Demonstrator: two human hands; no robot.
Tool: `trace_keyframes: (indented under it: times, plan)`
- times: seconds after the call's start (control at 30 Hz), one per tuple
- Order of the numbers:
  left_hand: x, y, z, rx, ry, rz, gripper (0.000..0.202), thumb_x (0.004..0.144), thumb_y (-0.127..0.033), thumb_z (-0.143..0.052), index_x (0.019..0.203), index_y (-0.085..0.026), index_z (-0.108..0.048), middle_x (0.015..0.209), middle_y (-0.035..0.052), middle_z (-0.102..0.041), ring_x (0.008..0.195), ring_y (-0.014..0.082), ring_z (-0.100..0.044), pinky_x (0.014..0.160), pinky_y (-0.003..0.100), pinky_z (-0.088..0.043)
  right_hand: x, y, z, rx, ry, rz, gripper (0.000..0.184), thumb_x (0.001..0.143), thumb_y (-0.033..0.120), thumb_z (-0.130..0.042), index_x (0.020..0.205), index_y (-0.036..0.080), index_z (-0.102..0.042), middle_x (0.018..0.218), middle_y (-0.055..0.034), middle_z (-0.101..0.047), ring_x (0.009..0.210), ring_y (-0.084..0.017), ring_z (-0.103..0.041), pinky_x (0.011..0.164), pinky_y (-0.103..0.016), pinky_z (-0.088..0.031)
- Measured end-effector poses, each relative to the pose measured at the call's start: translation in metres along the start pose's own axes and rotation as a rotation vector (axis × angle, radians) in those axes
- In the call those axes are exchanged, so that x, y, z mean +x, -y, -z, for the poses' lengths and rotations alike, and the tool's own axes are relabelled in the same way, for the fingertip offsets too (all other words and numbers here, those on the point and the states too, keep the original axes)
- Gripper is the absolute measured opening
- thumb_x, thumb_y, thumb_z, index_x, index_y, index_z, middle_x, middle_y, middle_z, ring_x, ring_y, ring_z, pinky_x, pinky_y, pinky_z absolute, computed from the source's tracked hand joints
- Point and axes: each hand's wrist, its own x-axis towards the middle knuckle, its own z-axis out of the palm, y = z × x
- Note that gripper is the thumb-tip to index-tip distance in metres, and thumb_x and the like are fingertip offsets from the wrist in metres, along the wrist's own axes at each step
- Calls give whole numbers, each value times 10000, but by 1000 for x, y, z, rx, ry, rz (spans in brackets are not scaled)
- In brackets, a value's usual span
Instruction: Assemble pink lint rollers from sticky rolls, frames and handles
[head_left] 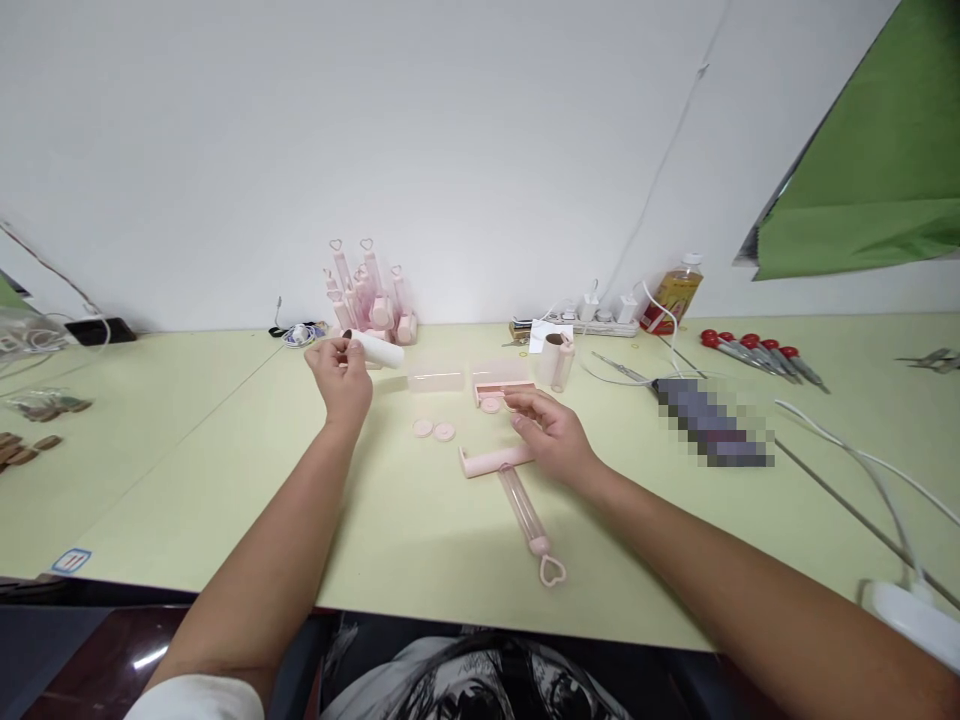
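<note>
My left hand (341, 378) is raised above the table and pinches a white lint roller refill (381, 351) by its near end. Between thumb and fingers apart, my right hand (553, 432) hovers over a pink lint roller frame (491, 461), whose clear handle (523, 507) ends in a heart-shaped loop. Close to its fingertips lie a round pink cap (490, 405) and a pink trough-like piece (489, 392). Two more round pink caps (433, 430) lie between my hands. A clear pinkish cover (436, 381) rests behind them.
Several pink lint rollers (367, 297) stand in a cluster against the wall. Another roll (550, 358) stands upright beside a clear pink handle (562, 366). To the right are a power strip (577, 327), a drink bottle (673, 295), red-tipped tools (761, 350), a pixelated dark object (709, 422) and white cables.
</note>
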Motion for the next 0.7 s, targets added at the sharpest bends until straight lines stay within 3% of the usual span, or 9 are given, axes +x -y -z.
trace_keyframes:
  times: [0.07, 0.17, 0.37, 0.5, 0.7]
  plan:
    - [3, 11, 0, 105, -6, -32, 122, 882, -300, -498, 882, -183, -533, 1093, 98, -430, 979, 190, -518, 875, 340, -482, 1, 0, 1, -36, 7, -34, 216, 858, 261, -559, 1037, 220, -674, 1164, -82, -662, 1132, -232, -590, 980, -411, -449]
    - [-1, 21, -6, 208, 132, -36, 93, 870, -267, -514, 891, -187, -556, 1093, 103, -438, 1022, 206, -511, 933, 365, -466, 2, 0, 2, -97, 71, -39, 212, 856, 250, -547, 1028, 223, -667, 1219, -83, -639, 1179, -235, -561, 1011, -427, -418]
    - [-9, 31, -17, 239, 305, -29, 199, 869, -295, -515, 996, -179, -614, 1193, 127, -408, 1067, 233, -506, 858, 367, -494, -1, 9, 4, -356, 426, -29, 142, 839, 309, -593, 899, 215, -681, 1347, -108, -538, 1285, -295, -440, 1022, -489, -373]
    - [-10, 33, -16, 221, 359, -52, 322, 853, -259, -521, 1162, -199, -586, 1245, 127, -387, 1093, 230, -498, 854, 358, -496, -2, 13, 4, -470, 589, 30, 195, 842, 353, -605, 753, 192, -670, 1164, -126, -624, 1159, -305, -501, 946, -454, -408]
    - [-12, 29, -15, 304, 308, -160, 434, 833, -283, -557, 1251, -177, -498, 1258, 149, -408, 1206, 262, -430, 986, 407, -422, 0, 8, 4, -491, 570, 93, 201, 859, 341, -588, 727, 194, -629, 910, -78, -656, 933, -240, -561, 820, -361, -422]
